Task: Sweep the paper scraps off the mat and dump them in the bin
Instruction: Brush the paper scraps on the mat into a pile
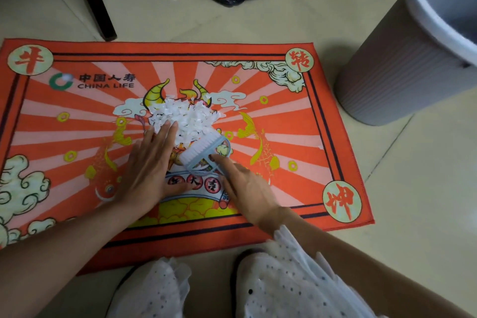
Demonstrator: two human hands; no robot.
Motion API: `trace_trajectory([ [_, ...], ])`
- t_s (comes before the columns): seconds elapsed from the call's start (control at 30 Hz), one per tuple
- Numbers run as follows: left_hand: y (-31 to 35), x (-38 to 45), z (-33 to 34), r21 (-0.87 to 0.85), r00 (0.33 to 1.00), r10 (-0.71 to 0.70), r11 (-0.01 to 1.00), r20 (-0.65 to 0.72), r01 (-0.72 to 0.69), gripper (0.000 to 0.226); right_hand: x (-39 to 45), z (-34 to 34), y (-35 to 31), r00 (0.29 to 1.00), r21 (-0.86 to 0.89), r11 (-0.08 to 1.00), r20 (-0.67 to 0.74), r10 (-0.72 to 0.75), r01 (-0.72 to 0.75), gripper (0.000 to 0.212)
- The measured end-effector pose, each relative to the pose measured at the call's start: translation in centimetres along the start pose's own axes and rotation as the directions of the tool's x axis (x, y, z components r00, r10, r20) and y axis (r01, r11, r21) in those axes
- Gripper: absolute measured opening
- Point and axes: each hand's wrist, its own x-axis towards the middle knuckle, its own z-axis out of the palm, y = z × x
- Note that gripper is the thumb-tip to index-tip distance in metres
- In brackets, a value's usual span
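Now the paper scraps (184, 117) lie in 1 heap at the middle of the mat (296, 121), so gathering looks nearly done. The left hand (148, 162) lies flat with straight fingers close together, walling the heap. The right hand (245, 186) touches the small brush (204, 151) with 1 extended finger, gripping nothing. Next, I think, both must scoop the heap toward the bin (402, 72), standing well apart beyond the mat's corner.

We have one view only, from a wide-angle camera worn on the head, looking forward and steeply down at the floor (413, 188). It sits close above the mat (296, 121), which fills the middle of the frame, with the bin (392, 77) cut off at the upper right edge.
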Motion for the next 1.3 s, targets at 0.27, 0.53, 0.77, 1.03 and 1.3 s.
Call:
trace_trajectory([
  [0.27,-0.6,0.0,-0.3,-0.001,1.0,-0.008,1.0,-0.016,0.008,0.125,1.5,-3.3,-1.7,0.999,-0.049,0.999,-0.05,-0.005,0.003,0.037],
  [0.53,-0.7,-0.3,-0.6,0.051,0.999,0.021,0.999,-0.033,-0.019,0.131,3.0,-9.0,-3.0,0.976,-0.104,0.995,-0.218,-0.011,-0.012,0.028],
  [0.77,1.3,0.9,0.0,0.021,0.998,0.053,0.998,-0.034,-0.053,0.126,1.3,-10.0,0.7,0.984,-0.162,0.987,-0.172,-0.05,0.022,0.032],
  [1.03,3.8,2.1,0.4,0.061,0.994,0.103,0.993,-0.028,-0.101,0.129,0.9,-12.1,4.5,0.977,0.175,0.984,-0.198,0.076,-0.041,0.016],
  [1.3,5.8,3.0,1.5,0.108,0.991,0.131,0.985,0.023,-0.133,0.131,1.3,-17.2,7.0,0.902,0.245,0.957,-0.359,0.238,-0.156,0.009],
])
